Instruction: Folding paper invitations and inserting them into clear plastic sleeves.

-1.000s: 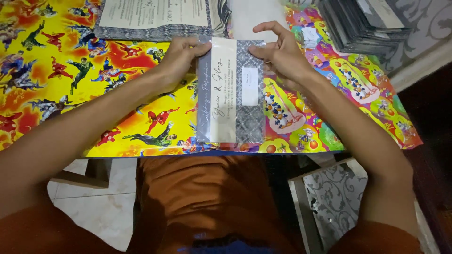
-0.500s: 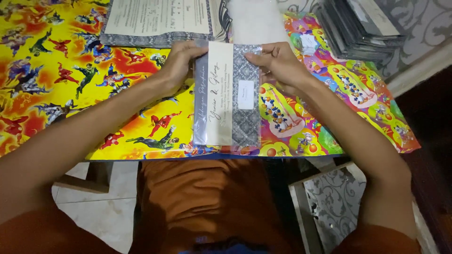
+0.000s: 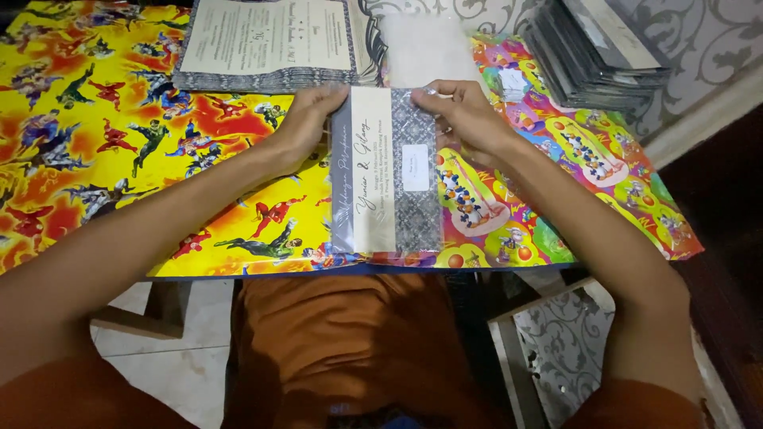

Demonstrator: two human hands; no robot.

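Invitation card [image 3: 387, 171] on the table cover [image 3: 119, 159], open sheets [image 3: 270, 44] behind, card stack [image 3: 596, 48] far right.

Both bare forearms are stretched forward and angled inward toward each other. The left hand [image 3: 306, 119] is held with its fingers [image 3: 330, 97] curled downward; the right hand [image 3: 465, 119] is likewise bent, knuckles raised, thumb tucked beneath.

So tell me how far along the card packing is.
Done: a stack of sleeved cards sits at the far right. In hand: left hand and right hand hold the top of one card in a clear sleeve. Left: a pile of flat printed cards.
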